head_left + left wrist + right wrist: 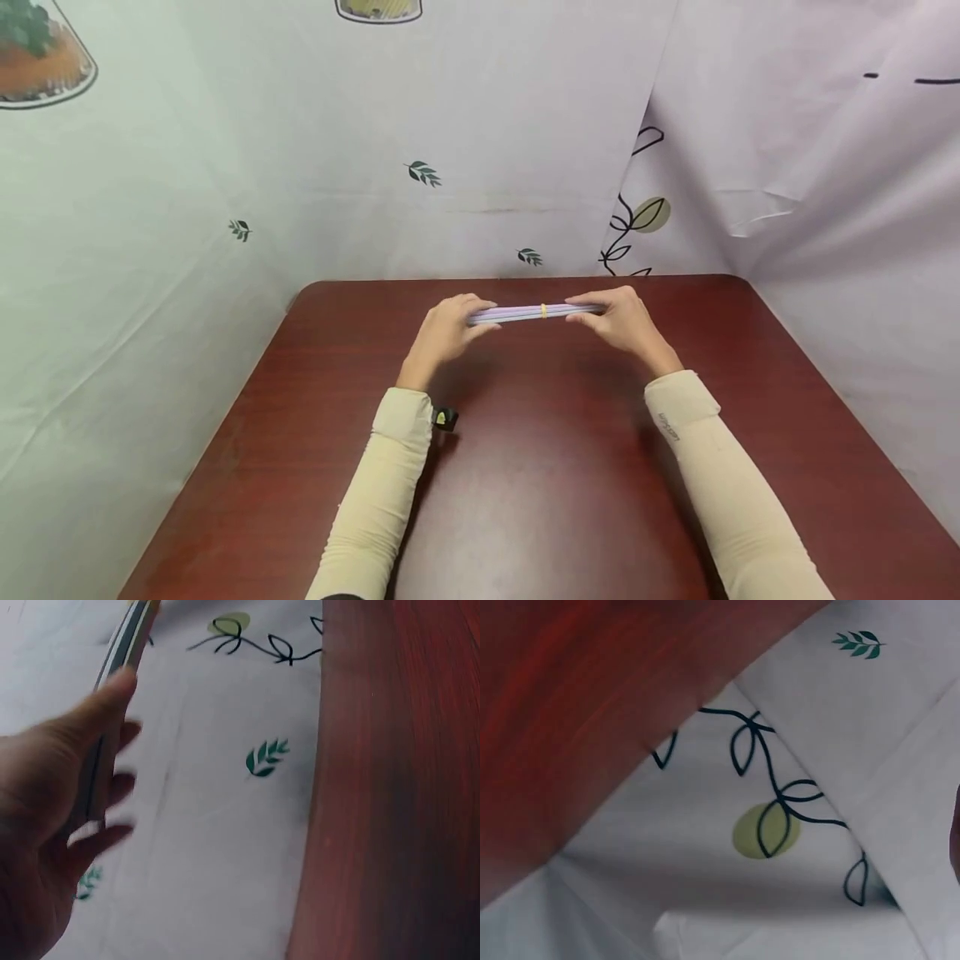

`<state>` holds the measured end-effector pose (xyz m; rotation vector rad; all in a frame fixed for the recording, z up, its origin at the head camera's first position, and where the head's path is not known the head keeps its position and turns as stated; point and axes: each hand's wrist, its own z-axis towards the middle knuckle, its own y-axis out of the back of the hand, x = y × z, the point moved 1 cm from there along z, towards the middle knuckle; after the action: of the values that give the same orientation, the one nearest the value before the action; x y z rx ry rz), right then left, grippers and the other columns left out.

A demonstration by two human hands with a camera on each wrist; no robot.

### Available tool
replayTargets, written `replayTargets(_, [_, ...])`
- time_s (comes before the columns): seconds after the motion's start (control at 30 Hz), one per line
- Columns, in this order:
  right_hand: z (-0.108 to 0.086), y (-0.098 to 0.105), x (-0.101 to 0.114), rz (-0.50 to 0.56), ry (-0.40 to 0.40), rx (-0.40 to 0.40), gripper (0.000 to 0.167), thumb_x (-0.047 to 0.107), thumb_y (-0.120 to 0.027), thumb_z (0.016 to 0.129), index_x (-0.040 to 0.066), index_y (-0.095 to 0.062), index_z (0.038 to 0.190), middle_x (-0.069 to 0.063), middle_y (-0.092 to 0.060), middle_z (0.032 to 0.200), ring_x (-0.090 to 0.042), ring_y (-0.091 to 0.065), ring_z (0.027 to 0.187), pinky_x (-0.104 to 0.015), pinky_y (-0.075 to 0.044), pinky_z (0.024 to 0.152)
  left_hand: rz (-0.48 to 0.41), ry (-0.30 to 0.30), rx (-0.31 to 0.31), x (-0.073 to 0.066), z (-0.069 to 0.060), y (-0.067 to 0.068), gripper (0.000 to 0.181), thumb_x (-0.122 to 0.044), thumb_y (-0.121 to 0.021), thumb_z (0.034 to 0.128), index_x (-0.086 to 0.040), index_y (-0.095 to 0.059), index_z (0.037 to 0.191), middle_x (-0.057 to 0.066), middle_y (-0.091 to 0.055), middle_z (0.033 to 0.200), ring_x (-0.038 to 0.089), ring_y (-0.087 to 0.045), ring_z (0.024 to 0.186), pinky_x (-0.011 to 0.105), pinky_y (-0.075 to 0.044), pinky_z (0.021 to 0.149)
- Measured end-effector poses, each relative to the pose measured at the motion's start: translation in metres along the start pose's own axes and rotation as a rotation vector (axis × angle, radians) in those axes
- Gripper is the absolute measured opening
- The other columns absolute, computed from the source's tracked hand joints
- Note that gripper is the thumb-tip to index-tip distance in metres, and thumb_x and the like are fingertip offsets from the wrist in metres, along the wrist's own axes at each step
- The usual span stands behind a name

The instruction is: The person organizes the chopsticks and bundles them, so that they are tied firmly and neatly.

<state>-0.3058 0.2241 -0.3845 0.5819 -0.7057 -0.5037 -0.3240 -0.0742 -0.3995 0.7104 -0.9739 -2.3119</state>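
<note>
A slim bundle (517,314) in lilac and pale blue layers spans the gap between both hands, raised above the table. Around its middle runs a narrow yellow band (543,311). My left hand (442,333) grips the left end, thumb on the near side. My right hand (626,321) pinches the right end between thumb and fingers. From the left wrist, the bundle (120,649) appears as a long, straight, layered edge rising out of the hand; its exact kind cannot be told. Only a sliver of the right hand (956,840) enters the right wrist view.
The dark red wooden table (525,467) lies beneath both arms. Behind and beside it hang pale sheets (480,108) printed with leaves and plants. A small black device (446,418) with a yellow-green spot sits at the left wrist.
</note>
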Motion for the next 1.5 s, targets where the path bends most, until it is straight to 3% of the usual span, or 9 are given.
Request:
replayTargets(0.13, [-0.004,-0.001,-0.004,0.175,-0.104,0.016,0.024,0.008,-0.086,0.076,0.003,-0.079,0.098,-0.010,-0.075,0.086,-0.010,-0.059,0.059,-0.018,-0.047,0.054,-0.322,-0.012,-0.079,0.008,-0.004,-0.003,0.035,-0.015,-0.087,0.0750,-0.004,-0.077,0.106,0.005,-0.074,0.090,0.014,-0.062,0.071,0.029,-0.049,0.064])
replayTargets(0.23, [-0.005,0.000,-0.004,0.266,-0.200,-0.011,0.023,0.007,-0.086,0.075,0.001,-0.078,0.096,-0.013,-0.074,0.086,-0.008,-0.060,0.059,-0.018,-0.049,0.054,-0.431,-0.012,-0.160,0.009,-0.004,-0.007,0.031,-0.014,-0.087,0.0742,-0.004,-0.078,0.102,0.005,-0.074,0.086,0.012,-0.060,0.068,0.025,-0.046,0.061])
replayTargets(0.43, [-0.004,0.002,0.004,0.374,-0.295,-0.046,0.021,-0.001,-0.084,0.075,-0.007,-0.076,0.094,-0.019,-0.073,0.085,-0.006,-0.059,0.060,-0.019,-0.049,0.055,-0.538,0.083,-0.222,0.007,-0.003,-0.013,0.021,-0.012,-0.085,0.0763,-0.005,-0.078,0.094,0.006,-0.073,0.083,0.013,-0.059,0.069,0.022,-0.044,0.063])
replayTargets(0.6, [-0.005,0.006,0.004,0.518,-0.278,-0.013,0.021,-0.009,-0.079,0.077,-0.012,-0.073,0.097,-0.013,-0.073,0.084,-0.017,-0.068,0.063,-0.024,-0.056,0.059,-0.582,0.187,-0.176,0.009,-0.001,-0.010,0.021,-0.009,-0.084,0.0774,-0.003,-0.076,0.096,0.009,-0.073,0.088,0.010,-0.059,0.072,0.021,-0.046,0.065])
replayTargets(0.73, [-0.007,0.002,-0.003,0.580,-0.258,-0.019,0.021,-0.010,-0.077,0.078,-0.015,-0.072,0.097,-0.014,-0.072,0.081,-0.016,-0.070,0.062,-0.024,-0.056,0.058,-0.586,0.232,-0.149,0.011,-0.001,-0.012,0.022,-0.011,-0.084,0.0781,-0.003,-0.076,0.097,0.010,-0.073,0.090,0.011,-0.059,0.074,0.021,-0.046,0.066])
replayTargets(0.93, [-0.012,-0.006,-0.010,0.446,-0.278,0.001,0.021,-0.002,-0.081,0.078,-0.006,-0.075,0.098,-0.015,-0.073,0.085,-0.011,-0.067,0.066,-0.021,-0.054,0.061,-0.561,0.235,-0.127,0.009,-0.002,-0.016,0.022,-0.013,-0.084,0.0781,-0.004,-0.076,0.097,0.007,-0.073,0.090,0.011,-0.060,0.075,0.023,-0.047,0.067])
replayTargets(1.1, [-0.009,-0.006,-0.004,0.191,-0.138,0.011,0.018,0.006,-0.085,0.076,0.006,-0.078,0.093,-0.006,-0.074,0.085,-0.012,-0.065,0.068,-0.020,-0.051,0.063,-0.553,0.215,-0.129,0.007,-0.001,-0.020,0.022,-0.014,-0.084,0.0779,-0.005,-0.077,0.097,0.005,-0.073,0.087,0.012,-0.059,0.073,0.023,-0.046,0.065])
replayTargets(1.23, [-0.003,-0.007,0.006,0.072,-0.073,0.028,0.017,0.008,-0.086,0.075,0.008,-0.079,0.091,-0.001,-0.074,0.082,-0.012,-0.065,0.069,-0.024,-0.050,0.063,-0.560,0.210,-0.142,0.005,0.000,-0.019,0.022,-0.012,-0.084,0.0770,-0.005,-0.077,0.096,0.005,-0.072,0.084,0.012,-0.057,0.071,0.023,-0.044,0.063])
replayTargets(1.5, [0.006,-0.013,0.025,-0.011,-0.023,0.080,0.015,0.013,-0.084,0.080,0.010,-0.080,0.094,0.002,-0.075,0.086,-0.013,-0.065,0.072,-0.034,-0.049,0.065,-0.569,0.195,-0.172,-0.003,0.001,-0.020,0.024,-0.007,-0.085,0.0742,-0.001,-0.076,0.096,0.011,-0.071,0.085,0.013,-0.054,0.071,0.021,-0.041,0.062])
